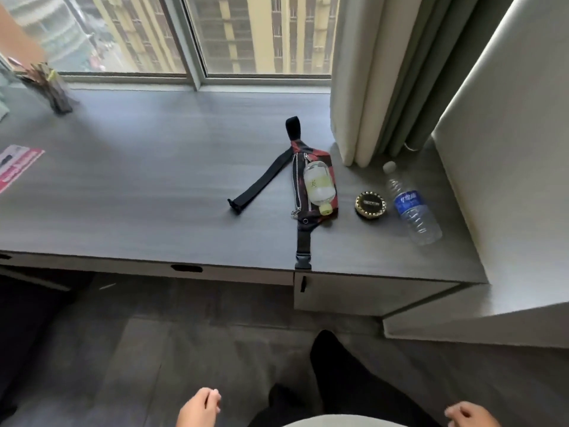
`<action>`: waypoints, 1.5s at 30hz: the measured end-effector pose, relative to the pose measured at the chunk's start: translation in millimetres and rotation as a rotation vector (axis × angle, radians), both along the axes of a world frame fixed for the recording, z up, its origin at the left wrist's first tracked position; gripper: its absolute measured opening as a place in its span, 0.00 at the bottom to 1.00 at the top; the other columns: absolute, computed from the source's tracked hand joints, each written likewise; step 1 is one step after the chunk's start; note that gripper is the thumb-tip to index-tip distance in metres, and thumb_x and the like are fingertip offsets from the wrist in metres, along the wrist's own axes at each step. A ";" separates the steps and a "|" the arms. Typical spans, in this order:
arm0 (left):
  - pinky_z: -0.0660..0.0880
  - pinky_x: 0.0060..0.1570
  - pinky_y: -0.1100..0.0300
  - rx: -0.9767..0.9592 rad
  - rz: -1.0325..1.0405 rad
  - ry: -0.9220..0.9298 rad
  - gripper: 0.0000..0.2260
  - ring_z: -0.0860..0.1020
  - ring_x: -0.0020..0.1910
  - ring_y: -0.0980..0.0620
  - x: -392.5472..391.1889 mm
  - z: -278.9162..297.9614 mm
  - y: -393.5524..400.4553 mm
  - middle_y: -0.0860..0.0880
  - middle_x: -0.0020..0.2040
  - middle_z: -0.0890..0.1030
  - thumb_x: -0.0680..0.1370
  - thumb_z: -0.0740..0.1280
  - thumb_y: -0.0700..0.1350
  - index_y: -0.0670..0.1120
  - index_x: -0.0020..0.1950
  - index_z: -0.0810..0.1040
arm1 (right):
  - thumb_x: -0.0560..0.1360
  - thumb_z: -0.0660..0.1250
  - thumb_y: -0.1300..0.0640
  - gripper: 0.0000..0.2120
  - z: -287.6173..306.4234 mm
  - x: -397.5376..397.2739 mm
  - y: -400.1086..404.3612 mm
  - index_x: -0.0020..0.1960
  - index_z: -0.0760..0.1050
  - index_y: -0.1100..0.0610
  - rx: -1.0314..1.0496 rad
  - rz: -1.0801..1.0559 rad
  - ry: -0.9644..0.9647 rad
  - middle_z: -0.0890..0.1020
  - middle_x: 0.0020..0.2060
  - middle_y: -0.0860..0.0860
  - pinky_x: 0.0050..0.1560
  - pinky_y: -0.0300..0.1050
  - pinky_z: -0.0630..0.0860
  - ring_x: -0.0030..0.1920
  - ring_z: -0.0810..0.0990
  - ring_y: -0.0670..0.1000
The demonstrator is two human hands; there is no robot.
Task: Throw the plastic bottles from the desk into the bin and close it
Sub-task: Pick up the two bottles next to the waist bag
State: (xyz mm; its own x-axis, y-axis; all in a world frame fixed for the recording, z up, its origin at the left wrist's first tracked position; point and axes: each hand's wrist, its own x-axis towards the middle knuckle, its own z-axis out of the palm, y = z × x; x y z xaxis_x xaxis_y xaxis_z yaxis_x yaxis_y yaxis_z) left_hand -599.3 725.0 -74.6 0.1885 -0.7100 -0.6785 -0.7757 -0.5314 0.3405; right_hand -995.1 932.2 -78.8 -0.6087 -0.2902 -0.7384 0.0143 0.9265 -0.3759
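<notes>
A clear plastic bottle with a blue label lies on its side at the right end of the dark grey desk. A smaller clear bottle with a yellow-green cap rests on a red and black waist bag near the desk's middle. My left hand and my right hand hang low at the bottom edge, well short of the desk, fingers loosely curled and holding nothing. No bin is in view.
A round black and gold tin sits between the two bottles. Curtains hang at the right by the window. A dark holder with items and a red leaflet are at the desk's left. A padded panel borders the right.
</notes>
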 end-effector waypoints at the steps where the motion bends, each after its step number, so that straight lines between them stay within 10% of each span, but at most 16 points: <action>1: 0.76 0.43 0.53 -0.012 -0.012 0.022 0.12 0.76 0.31 0.52 -6.9 1.3 -5.8 0.46 0.27 0.78 0.76 0.64 0.40 0.45 0.32 0.75 | 0.71 0.67 0.72 0.14 2.9 -4.4 -8.3 0.26 0.76 0.68 0.021 -0.042 -0.004 0.78 0.24 0.61 0.28 0.32 0.72 0.27 0.77 0.55; 8: 0.71 0.40 0.56 -0.094 -0.180 0.139 0.14 0.77 0.36 0.49 -92.4 16.2 -67.8 0.50 0.34 0.81 0.78 0.62 0.43 0.52 0.33 0.74 | 0.76 0.63 0.64 0.10 14.9 -51.1 -97.2 0.36 0.78 0.60 -0.114 0.091 0.051 0.80 0.29 0.53 0.33 0.42 0.68 0.28 0.77 0.53; 12: 0.69 0.37 0.68 -0.217 -0.298 0.210 0.12 0.77 0.37 0.58 -141.9 38.1 -100.8 0.51 0.35 0.81 0.79 0.61 0.44 0.54 0.35 0.74 | 0.76 0.63 0.62 0.09 35.1 -70.9 -147.5 0.38 0.77 0.56 -0.257 0.190 0.130 0.81 0.31 0.49 0.32 0.29 0.70 0.26 0.77 0.45; 19: 0.76 0.47 0.50 -0.280 -0.348 0.345 0.08 0.79 0.43 0.46 -225.9 71.8 -171.3 0.45 0.41 0.81 0.79 0.61 0.47 0.46 0.43 0.76 | 0.76 0.63 0.61 0.12 67.3 -96.3 -226.2 0.35 0.73 0.52 -0.391 0.137 0.168 0.79 0.32 0.49 0.43 0.47 0.73 0.34 0.78 0.54; 23: 0.70 0.37 0.64 -0.330 -0.410 0.347 0.07 0.78 0.45 0.50 -259.5 79.2 -200.5 0.52 0.40 0.79 0.78 0.62 0.51 0.49 0.45 0.76 | 0.76 0.64 0.61 0.04 77.9 -105.5 -260.6 0.45 0.78 0.60 -0.401 0.118 0.279 0.82 0.40 0.58 0.45 0.44 0.71 0.42 0.80 0.58; 29: 0.67 0.49 0.60 -0.409 -0.429 0.262 0.25 0.74 0.58 0.48 -307.8 75.2 -243.8 0.45 0.61 0.75 0.74 0.65 0.56 0.42 0.65 0.70 | 0.74 0.66 0.62 0.09 83.3 -122.1 -291.2 0.51 0.78 0.66 -0.344 0.197 0.507 0.83 0.50 0.62 0.44 0.40 0.67 0.48 0.80 0.60; 45: 0.71 0.63 0.45 -0.253 -0.326 0.155 0.36 0.69 0.64 0.39 -372.6 49.1 -269.8 0.38 0.66 0.68 0.70 0.70 0.55 0.37 0.68 0.61 | 0.66 0.71 0.40 0.42 58.8 -149.6 -313.4 0.71 0.60 0.59 -0.065 0.345 0.542 0.71 0.65 0.60 0.61 0.52 0.72 0.64 0.70 0.60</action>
State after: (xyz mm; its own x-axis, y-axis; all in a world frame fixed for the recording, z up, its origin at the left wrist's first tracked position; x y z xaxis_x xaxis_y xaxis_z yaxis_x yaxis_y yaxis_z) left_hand -972.0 455.1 -25.4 -0.1636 -0.8631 -0.4779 -0.8185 -0.1517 0.5542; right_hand -1144.7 618.9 -20.0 -0.7541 -0.5698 -0.3267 -0.4881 0.8189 -0.3018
